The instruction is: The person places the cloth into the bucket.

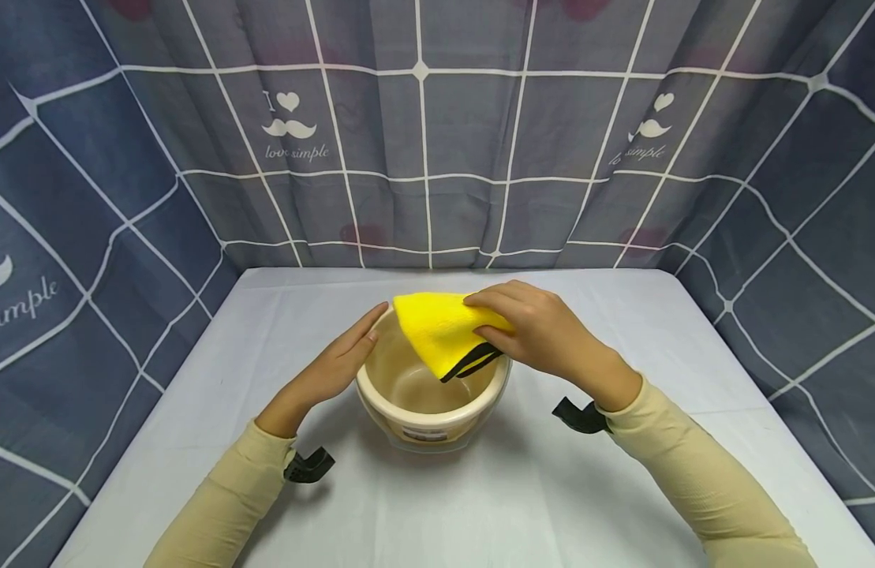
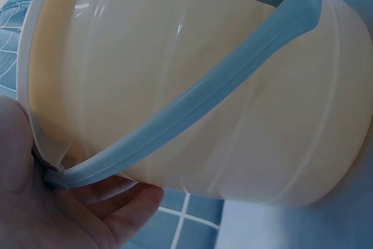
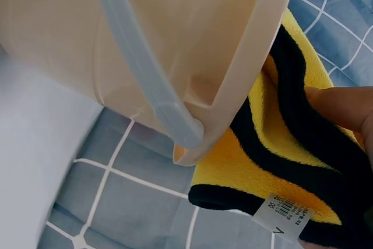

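A cream bucket point(image 1: 425, 416) stands upright on the white-covered table, its grey-blue handle point(image 2: 192, 100) hanging down along the outside. My left hand point(image 1: 338, 361) holds the bucket by the left of its rim, thumb near the top edge. In the left wrist view the fingers point(image 2: 131, 214) reach around the outside by the handle's end. Between thumb and fingers, my right hand point(image 1: 532, 327) grips a folded yellow cloth point(image 1: 430, 323) with black edging. The cloth overhangs the bucket's opening from the right rim. A white label point(image 3: 284, 214) shows on the cloth's edge.
White cloth covers the table point(image 1: 444, 513). A dark checked curtain point(image 1: 465, 126) with white lines surrounds its back and sides. Black mounts stick out from the left wrist point(image 1: 308, 465) and right wrist point(image 1: 579, 416).
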Tool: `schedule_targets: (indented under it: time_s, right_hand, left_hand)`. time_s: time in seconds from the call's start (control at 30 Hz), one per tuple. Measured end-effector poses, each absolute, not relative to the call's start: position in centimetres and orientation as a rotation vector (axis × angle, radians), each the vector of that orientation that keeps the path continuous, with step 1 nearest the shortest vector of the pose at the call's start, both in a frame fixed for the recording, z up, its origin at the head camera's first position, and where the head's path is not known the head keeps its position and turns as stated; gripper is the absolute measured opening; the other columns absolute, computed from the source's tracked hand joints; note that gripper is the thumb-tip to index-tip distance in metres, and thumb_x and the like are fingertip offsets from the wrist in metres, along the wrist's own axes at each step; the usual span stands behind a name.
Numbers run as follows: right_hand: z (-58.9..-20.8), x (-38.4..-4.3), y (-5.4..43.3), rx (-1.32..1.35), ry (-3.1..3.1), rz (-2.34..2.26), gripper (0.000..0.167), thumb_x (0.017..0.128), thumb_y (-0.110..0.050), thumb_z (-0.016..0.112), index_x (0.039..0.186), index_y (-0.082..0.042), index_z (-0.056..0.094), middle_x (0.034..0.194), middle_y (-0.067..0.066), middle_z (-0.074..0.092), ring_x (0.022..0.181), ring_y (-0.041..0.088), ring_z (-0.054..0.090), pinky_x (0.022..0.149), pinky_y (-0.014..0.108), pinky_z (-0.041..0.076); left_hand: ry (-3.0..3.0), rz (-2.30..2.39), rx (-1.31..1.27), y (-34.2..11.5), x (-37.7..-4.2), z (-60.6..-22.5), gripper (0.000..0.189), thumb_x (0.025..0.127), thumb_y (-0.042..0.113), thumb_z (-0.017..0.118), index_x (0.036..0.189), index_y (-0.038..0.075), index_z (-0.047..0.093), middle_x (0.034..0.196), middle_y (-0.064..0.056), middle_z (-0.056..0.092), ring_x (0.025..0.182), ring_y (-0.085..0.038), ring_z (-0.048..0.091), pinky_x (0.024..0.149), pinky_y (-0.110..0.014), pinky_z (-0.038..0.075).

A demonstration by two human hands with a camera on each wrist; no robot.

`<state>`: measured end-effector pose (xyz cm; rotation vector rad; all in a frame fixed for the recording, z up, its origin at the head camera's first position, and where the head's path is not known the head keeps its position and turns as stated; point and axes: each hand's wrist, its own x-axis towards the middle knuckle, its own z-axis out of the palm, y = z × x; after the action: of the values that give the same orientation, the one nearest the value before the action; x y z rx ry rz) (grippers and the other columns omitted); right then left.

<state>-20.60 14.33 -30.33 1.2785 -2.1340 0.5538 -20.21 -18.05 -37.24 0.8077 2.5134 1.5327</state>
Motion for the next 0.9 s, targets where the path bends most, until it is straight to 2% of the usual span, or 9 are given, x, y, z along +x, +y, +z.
schedule_targets:
  time_s: [0.9]
  right_hand:
    - [-30.1, -20.2, 12.9, 1.286, -2.296, 0.468, 0.036, 0.081, -0.012, 0.087, 0.114, -0.006, 0.074, 0.108, 0.005, 0.073, 0.101, 0.025, 0.068, 0.087, 0.041, 0.057]
  left_hand:
    - [2.498, 1.551, 0.79, -18.1, -20.2, -37.4, 0.054, 0.113, 0.022, 0.03, 0.162, 0.004, 0.018, 0.167, -0.017, 0.017, 0.153, -0.034, 0.015, 0.121, -0.056, 0.013]
